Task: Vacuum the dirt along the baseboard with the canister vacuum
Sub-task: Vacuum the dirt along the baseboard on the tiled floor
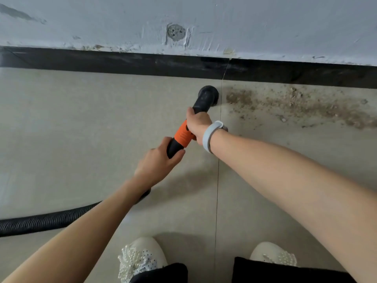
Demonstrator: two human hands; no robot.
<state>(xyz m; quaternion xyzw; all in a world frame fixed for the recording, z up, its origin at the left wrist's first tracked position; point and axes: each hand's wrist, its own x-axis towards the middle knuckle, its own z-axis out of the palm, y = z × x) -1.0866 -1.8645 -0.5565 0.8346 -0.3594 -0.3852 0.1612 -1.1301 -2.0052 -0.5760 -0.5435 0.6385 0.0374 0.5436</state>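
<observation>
At six o'clock, nearest the camera, two cream shoes (142,256) trimmed with pearl beads stood on the beige tiled floor (71,123). A black ribbed hose (44,220) ran in from nine o'clock and disappeared under the left forearm. The left hand (158,163) was wrapped around the black rear end of the vacuum wand (183,135), and just ahead of it the right hand (197,124), with a pale grey band (211,135) on its wrist, was closed over the orange section. The wand slanted up toward twelve o'clock, where its round black nozzle (208,96) rested on the floor just short of the black baseboard (122,62). From the nozzle toward three o'clock, a trail of brown dirt (295,103) lay along the baseboard. Beyond it rose a scuffed, pale blue wall (265,23) with a patched round hole (175,32).
</observation>
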